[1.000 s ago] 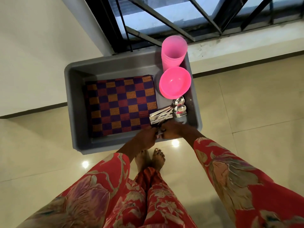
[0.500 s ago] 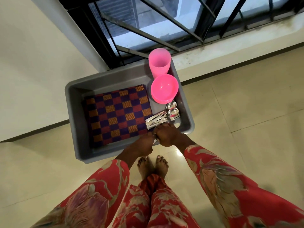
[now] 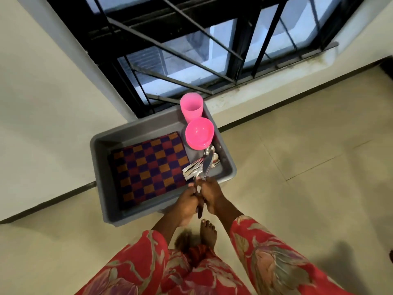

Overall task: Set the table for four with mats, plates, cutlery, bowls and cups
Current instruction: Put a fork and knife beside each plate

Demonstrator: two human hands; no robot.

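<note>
The step in hand looks like gathering the cutlery: both hands meet at the near right edge of the grey tub [image 3: 100, 145], which sits on the tiled floor [image 3: 297, 177] below a barred window [image 3: 191, 50]. The left hand [image 3: 186, 204] and the right hand [image 3: 210, 194] have their fingers curled round the handles of a bundle of cutlery [image 3: 207, 165], a knife blade and a spoon bowl sticking up and away from the grip over the tub. More cutlery [image 3: 192, 169] lies loose on the tub's bottom at the right, just beside the mats. Nothing has reached a table, so I judge the task barely begun (no table shows in view at all). The next move calls for squaring the handles into one secure hold, probably passing them to a single hand, so nothing slips while it is carried. As for the tub's contents: a folded stack of checkered mats [image 3: 148, 169] fills its left and middle; a stack of pink bowls [image 3: 198, 133] stands at the right, with a stack of pink cups [image 3: 191, 107] in the far right corner behind it. No plates are visible.
</note>
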